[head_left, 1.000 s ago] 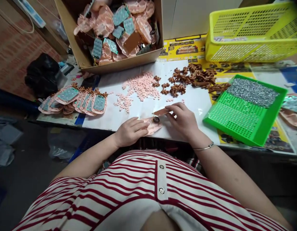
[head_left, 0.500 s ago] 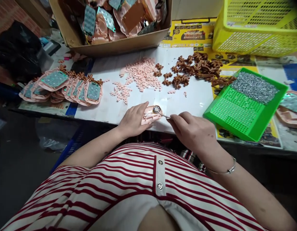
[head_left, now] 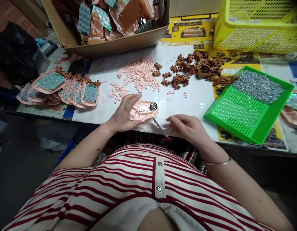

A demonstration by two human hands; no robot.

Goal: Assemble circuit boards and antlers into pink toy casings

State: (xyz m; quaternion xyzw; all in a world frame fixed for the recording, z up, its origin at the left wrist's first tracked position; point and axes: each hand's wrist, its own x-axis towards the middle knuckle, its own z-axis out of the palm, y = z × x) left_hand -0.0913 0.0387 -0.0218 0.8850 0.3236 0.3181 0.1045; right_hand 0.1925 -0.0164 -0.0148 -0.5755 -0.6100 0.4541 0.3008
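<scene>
In my left hand (head_left: 123,114) is a pink plastic shell (head_left: 141,113), gripped by its left end with the hollow inside facing up. A round black speaker (head_left: 153,106) sits at the shell's right end, and thin wires cross the inside. From these wires a thin circuit board (head_left: 160,126) hangs tilted over the table's front edge, seen almost edge-on. Just right of the board, my right hand (head_left: 189,130) hovers with loosely bent fingers, slightly blurred, and nothing visible in them. Small pink plastic pieces (head_left: 142,73) lie in a pile beyond the shell.
Brown bone-shaped parts (head_left: 201,67) lie to the right of the pink pile. A green tray (head_left: 235,110) holds silvery screws. Assembled pink shells with boards (head_left: 78,91) are stacked at left. Behind stand a cardboard box (head_left: 119,48) of parts and a yellow basket (head_left: 256,37).
The shell has shifted left with my left hand and now shows its inside more fully. My right hand has come away from the shell, and the board now hangs at the front.
</scene>
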